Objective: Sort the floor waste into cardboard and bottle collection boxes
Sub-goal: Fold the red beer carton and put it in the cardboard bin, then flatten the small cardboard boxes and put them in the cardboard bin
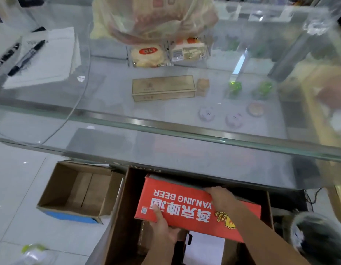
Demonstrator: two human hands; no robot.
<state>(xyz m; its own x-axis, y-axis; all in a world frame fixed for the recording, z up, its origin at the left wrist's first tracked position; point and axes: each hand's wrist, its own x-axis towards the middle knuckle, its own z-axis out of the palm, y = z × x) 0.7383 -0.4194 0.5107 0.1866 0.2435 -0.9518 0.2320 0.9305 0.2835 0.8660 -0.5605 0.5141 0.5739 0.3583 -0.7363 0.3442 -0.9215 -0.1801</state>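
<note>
A flattened red beer carton (177,203) with white lettering lies tilted inside a large brown cardboard box (118,217) on the floor. My left hand (163,225) grips the carton's near edge, thumb on top. My right hand (221,197) holds its far edge, fingers curled over it. Left of the big box stands a smaller open cardboard box (77,190) with a blue side, nothing visible inside. A plastic bottle (33,254) with a green cap lies on the tiles at the bottom left.
A glass display counter (185,129) overhangs the boxes, with packaged goods inside and a plastic bag, papers and pens on top. A blurred clear object (319,238) sits at the lower right. White floor tiles (18,178) stretch to the left.
</note>
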